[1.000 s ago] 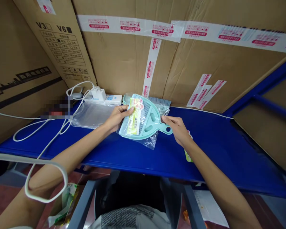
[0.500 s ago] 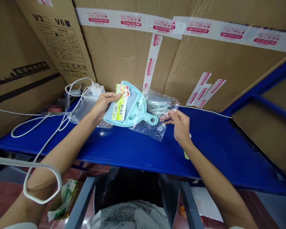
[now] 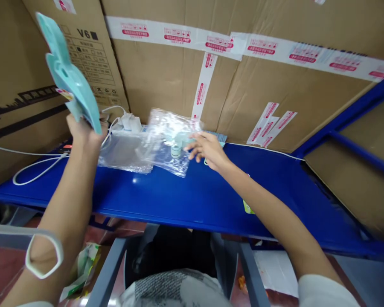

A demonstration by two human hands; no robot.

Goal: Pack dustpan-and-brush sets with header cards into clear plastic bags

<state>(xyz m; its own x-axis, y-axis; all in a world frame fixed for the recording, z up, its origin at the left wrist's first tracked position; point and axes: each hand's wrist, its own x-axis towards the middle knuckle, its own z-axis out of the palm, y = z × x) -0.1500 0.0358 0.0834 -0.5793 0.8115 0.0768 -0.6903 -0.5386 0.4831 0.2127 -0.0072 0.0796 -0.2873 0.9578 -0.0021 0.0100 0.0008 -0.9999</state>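
My left hand (image 3: 88,125) is closed around the wide end of a light-blue dustpan (image 3: 78,85), raised at the left with its handle upward. A brush and a printed label sit against the dustpan, mostly hidden now. Over the table's middle, my right hand (image 3: 209,150) pinches the right edge of a clear plastic bag (image 3: 163,149), which hangs out to the left, blurred. Through the bag a small pale-green round item (image 3: 176,150) shows. Behind my right hand, grey-blue bristles (image 3: 222,138) and bits of pale-blue plastic peek out.
Flat clear bags (image 3: 124,149) lie stacked at the left of the blue table (image 3: 166,200), near a white box (image 3: 131,123) and looped white cables (image 3: 35,164). Cardboard (image 3: 160,72) walls in the back. A yellow-green packet (image 3: 248,207) lies beneath my right forearm.
My left hand has lifted the dustpan up and left, turning it handle-up, away from the clear bag. My right hand has moved left with the bag.
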